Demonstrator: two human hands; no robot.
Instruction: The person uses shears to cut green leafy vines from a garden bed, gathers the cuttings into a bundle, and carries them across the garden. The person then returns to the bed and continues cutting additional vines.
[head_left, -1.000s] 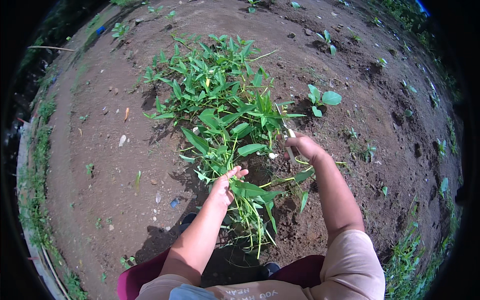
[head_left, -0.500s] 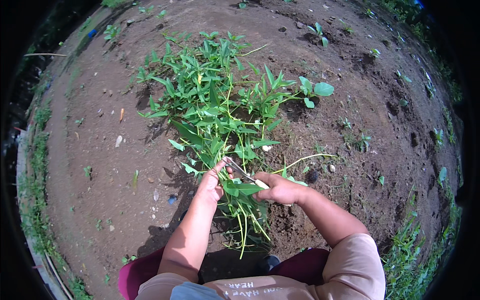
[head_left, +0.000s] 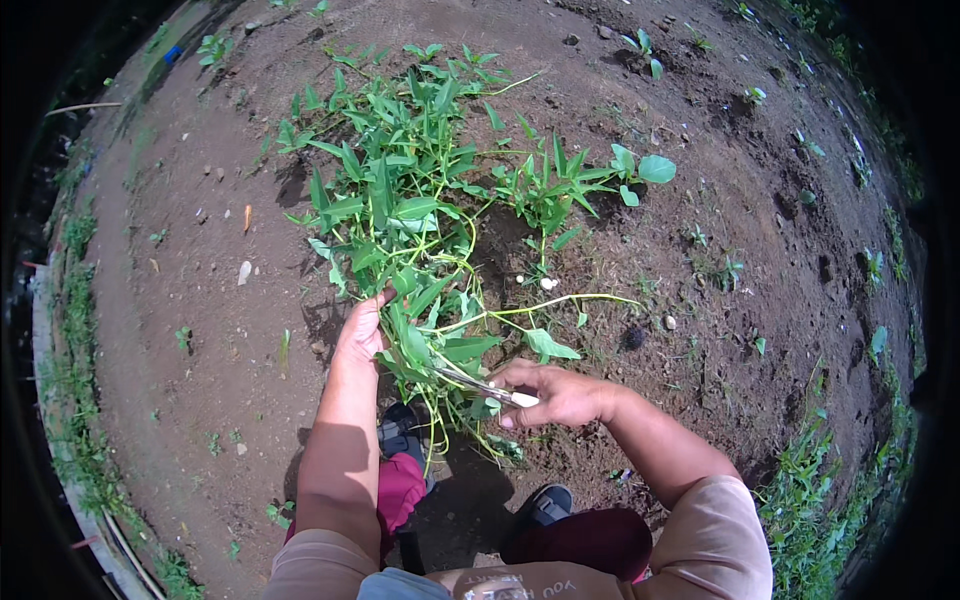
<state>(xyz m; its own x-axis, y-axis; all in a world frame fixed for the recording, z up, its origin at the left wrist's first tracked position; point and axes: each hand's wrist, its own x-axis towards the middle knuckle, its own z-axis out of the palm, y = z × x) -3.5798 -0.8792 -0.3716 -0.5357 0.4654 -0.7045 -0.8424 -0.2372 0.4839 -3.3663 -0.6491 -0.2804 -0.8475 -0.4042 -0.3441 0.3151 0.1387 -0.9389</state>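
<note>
My left hand (head_left: 366, 328) is closed round a bunch of leafy green vines (head_left: 415, 335). The leaves are long and pointed, and cut-looking pale stems hang below toward my feet. Just right of the bunch, my right hand (head_left: 545, 393) grips a knife (head_left: 524, 400) with a pale handle. Its thin dark metal blade points left against the stems; leaves partly hide the tip, so I cannot tell whether it touches them. One long bare stem (head_left: 560, 299) sticks out to the right from the bunch, above my right hand.
Beyond my hands, more of the same vines (head_left: 400, 150) spread over brown soil (head_left: 180, 290). A round-leaved seedling (head_left: 655, 169) grows at their right. My shoes (head_left: 548, 503) stand below the bunch. Grass (head_left: 830, 500) lines the right edge, and a pale border strip (head_left: 62, 480) runs along the left.
My left hand has moved left and slightly up with the bunch, away from my right hand. The knife has swung lower, and my legs have parted, showing both shoes.
</note>
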